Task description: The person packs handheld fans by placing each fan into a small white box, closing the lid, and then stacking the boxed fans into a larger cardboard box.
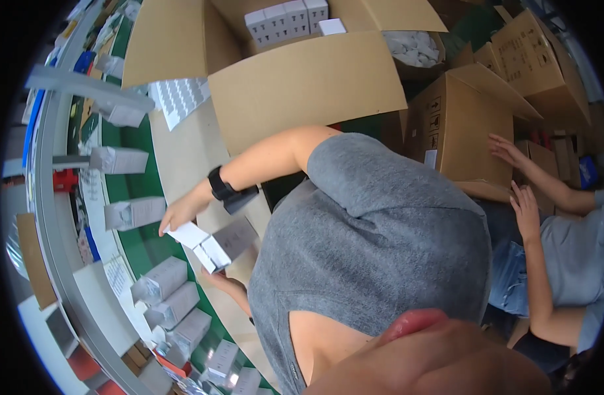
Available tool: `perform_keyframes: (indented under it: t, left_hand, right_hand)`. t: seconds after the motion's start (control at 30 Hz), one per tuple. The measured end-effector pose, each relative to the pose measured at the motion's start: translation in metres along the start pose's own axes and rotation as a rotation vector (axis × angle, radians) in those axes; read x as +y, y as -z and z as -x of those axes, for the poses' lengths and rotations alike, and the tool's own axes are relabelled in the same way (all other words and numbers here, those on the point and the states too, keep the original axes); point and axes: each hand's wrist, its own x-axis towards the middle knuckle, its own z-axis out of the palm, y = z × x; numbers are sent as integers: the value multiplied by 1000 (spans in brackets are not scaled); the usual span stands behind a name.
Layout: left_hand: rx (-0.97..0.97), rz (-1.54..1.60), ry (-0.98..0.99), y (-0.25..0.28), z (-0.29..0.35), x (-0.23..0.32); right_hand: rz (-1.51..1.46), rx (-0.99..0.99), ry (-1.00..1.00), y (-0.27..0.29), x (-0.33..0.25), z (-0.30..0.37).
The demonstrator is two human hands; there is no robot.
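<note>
A small white carton [235, 239] with its end flap folded out is between my two hands, beside the green conveyor. My right hand [185, 212], with a black band on its wrist, reaches across from above. Its fingers are closed on the white flap [187, 234]. From the near side my left hand [221, 279] grips the carton's lower end; part of its fingers is hidden behind the carton. The inside of the carton cannot be made out.
Several white boxes [162, 278] line the green conveyor [139, 242] at left. A large open cardboard box [308, 85] ahead holds small cartons [287, 23]. At right, a co-worker's hands [516, 178] are by another cardboard box [470, 135]. A bin of white pieces [412, 47] stands beyond.
</note>
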Motion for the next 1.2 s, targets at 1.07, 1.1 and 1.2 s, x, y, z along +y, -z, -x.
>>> perform_keyframes:
  t: [1.07,1.1,1.2]
  left_hand:
    - [199,-504,-747,-43,-25,114]
    - [96,-541,-824,-45,-28,122]
    - [66,-695,-690,-53,-32,124]
  right_hand:
    - [1197,-17,508,36,13,93]
    - [1201,-15,514,38,8,89]
    - [1283,-25,442,35,-5,74]
